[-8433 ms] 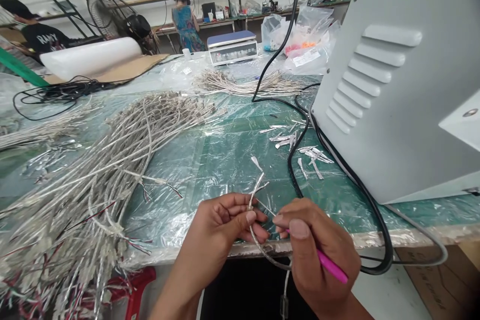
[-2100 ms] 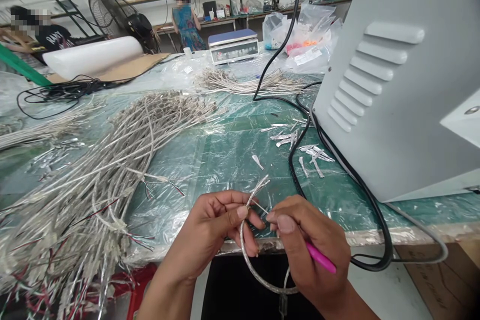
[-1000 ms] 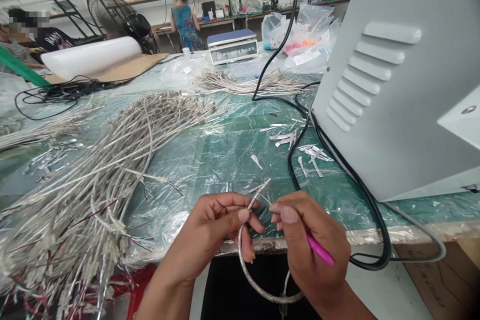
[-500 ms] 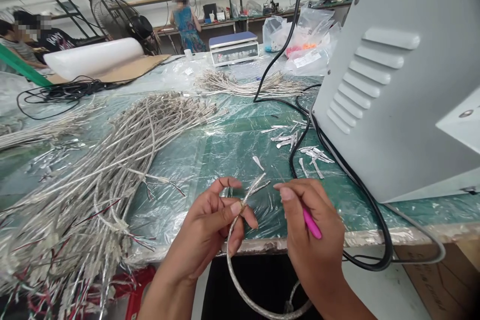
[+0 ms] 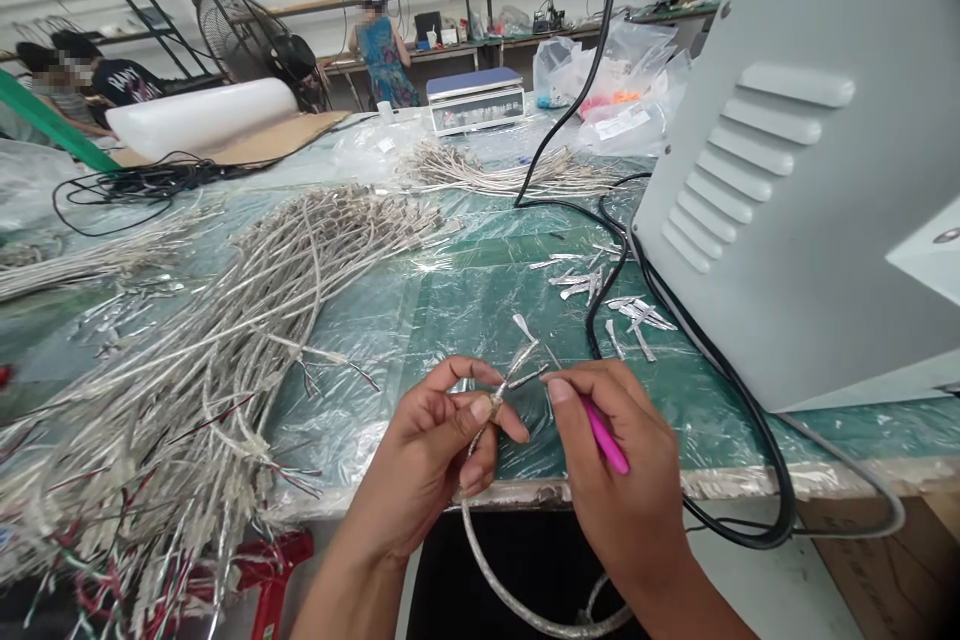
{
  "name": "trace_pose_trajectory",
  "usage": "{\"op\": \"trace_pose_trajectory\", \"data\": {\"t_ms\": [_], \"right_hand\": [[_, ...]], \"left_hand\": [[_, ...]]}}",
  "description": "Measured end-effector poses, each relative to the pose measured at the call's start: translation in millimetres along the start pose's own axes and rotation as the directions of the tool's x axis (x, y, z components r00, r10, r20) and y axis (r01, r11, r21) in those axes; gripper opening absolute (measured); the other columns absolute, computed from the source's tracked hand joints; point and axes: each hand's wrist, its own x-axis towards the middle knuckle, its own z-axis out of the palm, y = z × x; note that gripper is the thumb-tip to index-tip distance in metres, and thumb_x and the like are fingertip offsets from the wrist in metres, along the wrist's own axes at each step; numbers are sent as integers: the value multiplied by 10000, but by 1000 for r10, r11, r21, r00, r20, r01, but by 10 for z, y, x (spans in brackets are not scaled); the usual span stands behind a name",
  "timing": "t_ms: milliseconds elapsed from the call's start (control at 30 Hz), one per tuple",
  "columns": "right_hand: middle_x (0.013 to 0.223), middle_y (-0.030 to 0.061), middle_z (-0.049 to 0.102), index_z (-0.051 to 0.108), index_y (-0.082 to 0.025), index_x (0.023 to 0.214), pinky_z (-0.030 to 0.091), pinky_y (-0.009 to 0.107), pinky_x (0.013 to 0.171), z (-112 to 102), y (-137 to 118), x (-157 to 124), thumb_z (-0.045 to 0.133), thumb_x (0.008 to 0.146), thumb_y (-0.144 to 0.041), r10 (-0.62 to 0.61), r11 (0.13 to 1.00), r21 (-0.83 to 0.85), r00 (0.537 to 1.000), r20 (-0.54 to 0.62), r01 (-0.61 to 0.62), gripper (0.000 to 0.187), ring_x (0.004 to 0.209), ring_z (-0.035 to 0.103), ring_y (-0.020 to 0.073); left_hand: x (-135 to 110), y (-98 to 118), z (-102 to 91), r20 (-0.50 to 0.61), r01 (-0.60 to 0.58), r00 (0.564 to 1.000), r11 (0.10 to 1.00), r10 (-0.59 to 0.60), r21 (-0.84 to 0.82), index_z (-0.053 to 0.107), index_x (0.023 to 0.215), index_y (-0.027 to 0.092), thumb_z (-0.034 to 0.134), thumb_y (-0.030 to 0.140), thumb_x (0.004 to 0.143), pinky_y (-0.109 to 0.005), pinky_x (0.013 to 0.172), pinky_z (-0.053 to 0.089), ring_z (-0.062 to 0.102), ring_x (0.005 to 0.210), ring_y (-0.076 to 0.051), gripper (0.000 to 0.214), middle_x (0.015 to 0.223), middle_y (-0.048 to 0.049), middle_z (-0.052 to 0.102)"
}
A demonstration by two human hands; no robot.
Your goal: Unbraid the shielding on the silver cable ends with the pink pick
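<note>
My left hand (image 5: 450, 430) pinches a shielded cable (image 5: 491, 585) just below its stripped end. There the cable splits into a foil-wrapped core (image 5: 519, 357) and a twisted braid strand (image 5: 527, 377), pointing up and to the right. In my right hand (image 5: 619, 450) is a tool with a pink handle (image 5: 606, 440); a thin metal tip shows above the fingers, but its exact kind is unclear. My right thumb and forefinger are at the tip of the braid strand; whether they grip it I cannot tell. The cable loops down below the table edge.
A large bundle of cables (image 5: 277, 290) covers the left. Scraps of foil (image 5: 637, 312) lie ahead to the right, beside a black cord (image 5: 592, 320) and a grey machine housing (image 5: 810, 220). Further back are a scale (image 5: 476, 100), plastic bags (image 5: 615, 80) and people.
My right hand has moved slightly left, bringing its fingertips to the braid strand. My left hand still pinches the cable. The view has shifted slightly.
</note>
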Motion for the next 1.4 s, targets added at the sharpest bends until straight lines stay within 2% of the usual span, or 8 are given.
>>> {"op": "trace_pose_trajectory", "data": {"t_ms": [200, 333, 767, 967, 1100, 1167, 1267, 1400], "right_hand": [[864, 20, 589, 628, -199, 841, 472, 262, 669, -1, 0, -6, 539, 934, -209, -18, 1000, -10, 1000, -10, 18, 129, 785, 584, 140], [852, 20, 591, 622, -198, 837, 474, 264, 674, -1, 4, -2, 538, 934, -201, -31, 1000, -6, 999, -17, 31, 128, 782, 586, 142], [905, 40, 610, 651, -205, 887, 497, 289, 707, -4, 0, 4, 534, 940, -221, -7, 1000, 12, 1000, 1, 7, 129, 840, 604, 168], [1011, 44, 618, 680, -242, 1023, 524, 290, 759, -37, -9, 27, 548, 940, -278, 55, 994, 86, 992, 112, -65, 160, 927, 621, 181], [957, 48, 609, 665, -217, 928, 549, 281, 717, -40, -55, 56, 550, 933, -301, 89, 981, 155, 979, 182, -118, 142, 858, 627, 176], [927, 50, 601, 657, -209, 881, 573, 275, 680, -23, -68, 63, 558, 926, -306, 122, 960, 225, 970, 209, -169, 146, 815, 628, 172], [934, 47, 599, 648, -216, 841, 600, 292, 708, 4, -65, 62, 577, 913, -296, 169, 931, 278, 955, 244, -236, 130, 836, 636, 179], [905, 36, 581, 647, -217, 805, 609, 287, 706, 11, -57, 62, 580, 909, -277, 184, 904, 333, 947, 263, -268, 138, 818, 632, 168]], "left_hand": [[2, -5, 5, -17, -11, 1000, 1000, 11, 9, 578, 971, 163, 592, 188, 914, -144, 407, 338, 398, 416, -22, 64, 799, -73, 709], [-4, -6, 7, -31, -9, 999, 1000, 10, 16, 601, 1030, 156, 607, 194, 904, -150, 408, 337, 405, 415, -25, 131, 804, -86, 707], [-17, -4, 12, -47, 6, 999, 996, -2, 88, 500, 1132, 154, 601, 231, 912, -177, 422, 312, 419, 407, -34, 254, 805, -80, 696], [-26, -36, 54, -82, -48, 995, 990, 59, 136, 386, 987, 216, 585, 231, 928, -179, 456, 302, 438, 402, -33, 207, 789, -28, 702], [-27, -61, 75, -69, -62, 995, 984, 74, 167, 367, 948, 220, 583, 237, 931, -184, 465, 315, 466, 414, -42, 217, 774, 0, 686], [-25, -69, 81, -53, -75, 995, 982, 85, 176, 360, 935, 223, 574, 239, 937, -187, 467, 317, 470, 409, -51, 215, 687, 35, 646], [-22, -70, 90, -32, -88, 995, 975, 97, 206, 353, 914, 222, 557, 250, 949, -187, 480, 308, 462, 397, -60, 209, 536, 81, 554], [-19, -57, 95, -12, -78, 996, 975, 83, 208, 357, 893, 220, 561, 277, 947, -192, 478, 310, 473, 395, -68, 219, 546, 65, 573]]}}
